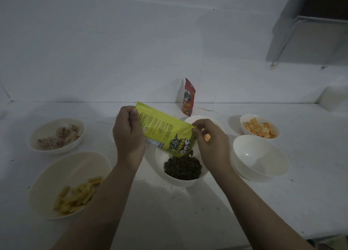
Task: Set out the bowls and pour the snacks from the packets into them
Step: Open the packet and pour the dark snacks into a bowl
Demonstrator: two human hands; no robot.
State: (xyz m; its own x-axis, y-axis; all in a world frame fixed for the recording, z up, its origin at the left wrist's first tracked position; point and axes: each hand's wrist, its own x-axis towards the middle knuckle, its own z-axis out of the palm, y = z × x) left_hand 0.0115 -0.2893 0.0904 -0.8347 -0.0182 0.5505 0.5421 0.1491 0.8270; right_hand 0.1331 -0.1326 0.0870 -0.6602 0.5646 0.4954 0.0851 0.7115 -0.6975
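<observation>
While dark seeds (182, 167) tumble into the bowl (170, 176) below both hands' clamped fingers, left hand (129, 135) should lift the yellow packet (162, 131)'s tail as right hand (211, 144) steadies its mouth.

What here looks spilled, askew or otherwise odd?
Small dark specks lie scattered on the white counter around the bowl of dark seeds, likely stray bits. Otherwise nothing stands out: the yellow packet is tipped over that bowl, and the red packet stands upright.
</observation>
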